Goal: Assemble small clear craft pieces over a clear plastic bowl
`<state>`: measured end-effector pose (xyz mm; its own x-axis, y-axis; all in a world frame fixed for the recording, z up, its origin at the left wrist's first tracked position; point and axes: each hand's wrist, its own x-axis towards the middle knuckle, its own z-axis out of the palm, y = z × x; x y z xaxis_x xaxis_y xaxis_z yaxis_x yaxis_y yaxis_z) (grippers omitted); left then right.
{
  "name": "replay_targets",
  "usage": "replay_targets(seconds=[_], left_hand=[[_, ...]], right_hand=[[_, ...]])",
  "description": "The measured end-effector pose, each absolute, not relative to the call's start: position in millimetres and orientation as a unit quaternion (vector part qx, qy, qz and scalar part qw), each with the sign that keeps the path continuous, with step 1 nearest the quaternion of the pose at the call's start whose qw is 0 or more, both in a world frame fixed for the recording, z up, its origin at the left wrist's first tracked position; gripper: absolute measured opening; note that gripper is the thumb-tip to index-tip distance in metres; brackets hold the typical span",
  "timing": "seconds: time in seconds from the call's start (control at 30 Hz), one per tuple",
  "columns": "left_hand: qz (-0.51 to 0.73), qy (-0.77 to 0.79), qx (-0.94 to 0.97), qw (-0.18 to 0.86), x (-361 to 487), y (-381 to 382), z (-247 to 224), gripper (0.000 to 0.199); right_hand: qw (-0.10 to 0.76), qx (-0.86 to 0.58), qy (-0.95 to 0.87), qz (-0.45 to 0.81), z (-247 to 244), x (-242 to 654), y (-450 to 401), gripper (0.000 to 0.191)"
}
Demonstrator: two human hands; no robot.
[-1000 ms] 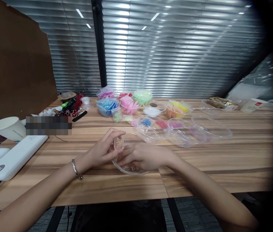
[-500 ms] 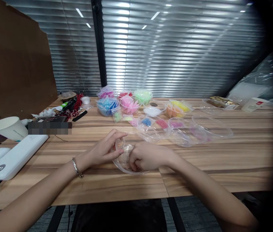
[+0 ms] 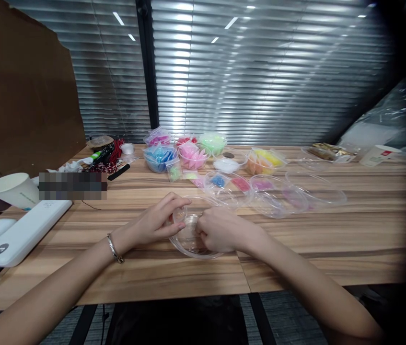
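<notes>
A round clear plastic bowl (image 3: 179, 245) stands on the wooden table in front of me. At its left side, my left hand (image 3: 163, 218) grips a small clear cup (image 3: 180, 215) between thumb and fingers, over the bowl's rim. Something orange-red shows faintly by that cup. My right hand (image 3: 220, 230) reaches over the bowl's right part with its fingers curled closed and pointing down inside. Whatever those fingers hold, if anything, is hidden from view.
Behind the bowl lie clear round lids (image 3: 278, 203) with small coloured packets. Farther back stand tubs of blue packets (image 3: 159, 160), pink packets (image 3: 192, 155) and yellow packets (image 3: 265, 158). At left are a white power bank (image 3: 23, 235) and a paper cup (image 3: 12, 189).
My right hand has shifted slightly to the right in the bowl, its fingers more tightly curled. My left hand stays nearly in place with the small cup.
</notes>
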<state>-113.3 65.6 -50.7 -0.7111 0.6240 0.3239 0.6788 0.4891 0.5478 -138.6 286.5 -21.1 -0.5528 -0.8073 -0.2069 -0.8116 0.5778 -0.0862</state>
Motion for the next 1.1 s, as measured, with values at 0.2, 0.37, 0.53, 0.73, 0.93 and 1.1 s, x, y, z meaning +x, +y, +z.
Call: replay_targets(seconds=[0.2,0.37,0.53,0.73,0.93,1.1], left_hand=[[-0.341,-0.861,-0.376,0.036,-112.3,66.6,-49.9,0.046],[-0.343,-0.86,-0.376,0.035,-112.5,66.7,-49.0,0.047],[-0.339,-0.86,-0.38,0.035,-113.5,65.6,-50.0,0.043],[-0.334,-0.86,-0.385,0.039,-114.9,67.0,-50.0,0.042],[-0.334,-0.86,-0.385,0.031,-115.6,65.7,-51.1,0.042],[-0.329,-0.862,-0.384,0.03,-115.6,64.8,-51.7,0.042]], right_hand=[[0.181,-0.512,0.839,-0.026,-19.1,-145.4,290.3,0.021],[0.28,-0.546,0.778,-0.137,-18.7,-153.8,291.8,0.027],[0.329,-0.57,0.734,-0.168,-19.8,-157.5,293.0,0.03],[0.343,-0.564,0.731,-0.17,-18.7,-156.1,292.2,0.029],[0.36,-0.549,0.738,-0.159,-16.4,-154.9,291.0,0.022],[0.355,-0.566,0.726,-0.165,-14.3,-157.6,293.2,0.018]])
